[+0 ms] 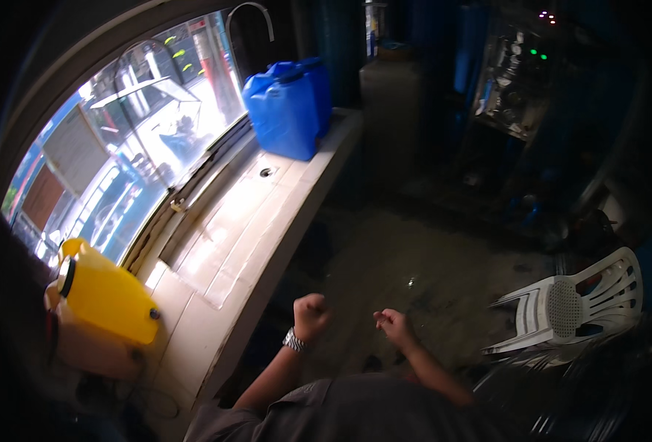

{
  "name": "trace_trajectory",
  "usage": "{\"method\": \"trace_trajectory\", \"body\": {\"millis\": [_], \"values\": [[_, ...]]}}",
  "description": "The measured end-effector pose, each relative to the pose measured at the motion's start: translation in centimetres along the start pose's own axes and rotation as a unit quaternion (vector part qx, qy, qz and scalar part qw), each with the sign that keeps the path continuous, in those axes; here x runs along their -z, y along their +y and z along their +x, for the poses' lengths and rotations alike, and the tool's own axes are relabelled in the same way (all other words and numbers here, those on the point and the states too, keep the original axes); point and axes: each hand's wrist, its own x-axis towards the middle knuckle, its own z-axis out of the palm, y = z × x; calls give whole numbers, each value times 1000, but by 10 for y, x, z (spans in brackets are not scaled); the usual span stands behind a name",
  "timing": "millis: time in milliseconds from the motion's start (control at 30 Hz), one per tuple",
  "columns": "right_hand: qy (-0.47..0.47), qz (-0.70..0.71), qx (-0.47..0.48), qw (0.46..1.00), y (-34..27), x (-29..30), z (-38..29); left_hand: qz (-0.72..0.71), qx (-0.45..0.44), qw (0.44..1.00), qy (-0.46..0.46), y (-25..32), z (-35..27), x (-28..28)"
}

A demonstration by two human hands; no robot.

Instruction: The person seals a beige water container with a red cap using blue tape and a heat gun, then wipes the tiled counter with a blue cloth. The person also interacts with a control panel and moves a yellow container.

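Note:
My left hand (310, 317) is curled into a fist in front of my body, with a metal-banded wristwatch (294, 339) on its wrist. It hangs beside the front edge of a tiled counter (193, 326), apart from it. To its right, my right hand (395, 327) is held over the dim floor (392, 265), fingers curled in, with nothing visible in it. Both hands are in the air and touch nothing that I can see. On the counter's far end stand blue plastic jerrycans (284, 113). A yellow plastic container (108, 295) stands at the near left.
A sunken tiled basin (232, 232) with a drain (267, 173) runs along the window (138, 127). A pale container (94, 345) sits beside the yellow one. White plastic chairs (563, 309) stand at right. Equipment with gauges (511, 83) and green lights is in the dark background.

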Motion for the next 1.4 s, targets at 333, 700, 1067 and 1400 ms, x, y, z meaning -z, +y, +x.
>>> {"method": "trace_trajectory", "body": {"millis": [333, 700, 1067, 1400], "values": [[-38, 72, 65, 995, -60, 141, 39, -108, 57, 929, -349, 5, 51, -94], [59, 40, 82, 994, -31, 161, 124, -249, 94, 891, -368, -62, 176, -198], [179, -128, 123, 968, -110, 283, 309, -231, 38, 879, -416, -114, 400, -245], [373, -205, 215, 879, -171, 500, 432, -221, 60, 894, -385, -124, 474, -309]]}}
